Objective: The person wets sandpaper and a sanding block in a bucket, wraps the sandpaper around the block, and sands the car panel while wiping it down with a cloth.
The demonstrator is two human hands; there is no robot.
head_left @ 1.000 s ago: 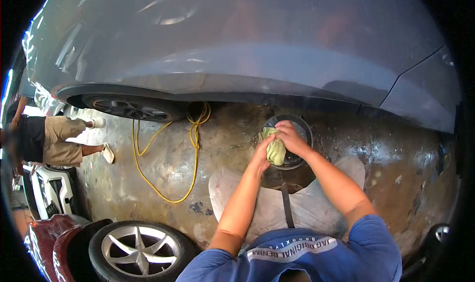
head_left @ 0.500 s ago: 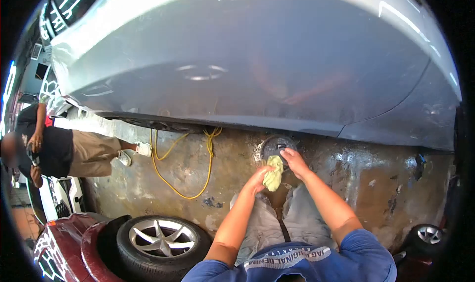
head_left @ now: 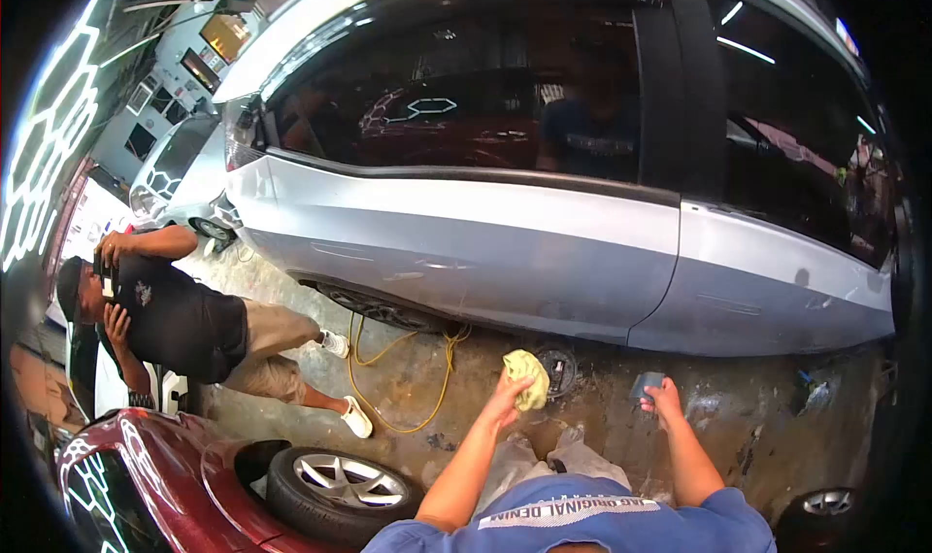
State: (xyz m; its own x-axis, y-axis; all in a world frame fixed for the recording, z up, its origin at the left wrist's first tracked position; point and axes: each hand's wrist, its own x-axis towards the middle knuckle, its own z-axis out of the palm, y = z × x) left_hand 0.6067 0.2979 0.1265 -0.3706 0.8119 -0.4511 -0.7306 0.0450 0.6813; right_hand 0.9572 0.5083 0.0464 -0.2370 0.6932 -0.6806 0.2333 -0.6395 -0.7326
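Observation:
My left hand (head_left: 503, 402) is closed on a yellow-green cloth (head_left: 527, 378), bunched up above the wet floor. Off to the right, my right hand (head_left: 665, 403) grips a small dark grey flat piece (head_left: 645, 386), perhaps a sanding pad; its exact kind is not clear. Between the two hands, nearer the cloth, stands a round black bucket (head_left: 560, 370) with something dark inside it. Ahead of both hands rises the side of a silver-grey car (head_left: 466, 252), its lower panels dull and its windows dark. Neither hand touches the car.
A yellow hose (head_left: 408, 427) lies looped on the floor by the car's wheel. At left a person (head_left: 184, 310) holds up a phone-like device. A dark red car (head_left: 146, 466) and a loose wheel (head_left: 340, 490) are behind on the left.
My hands have moved apart, the right one outward with the grey piece now showing. My view has tilted up to the car's windows. The person at left has raised the device.

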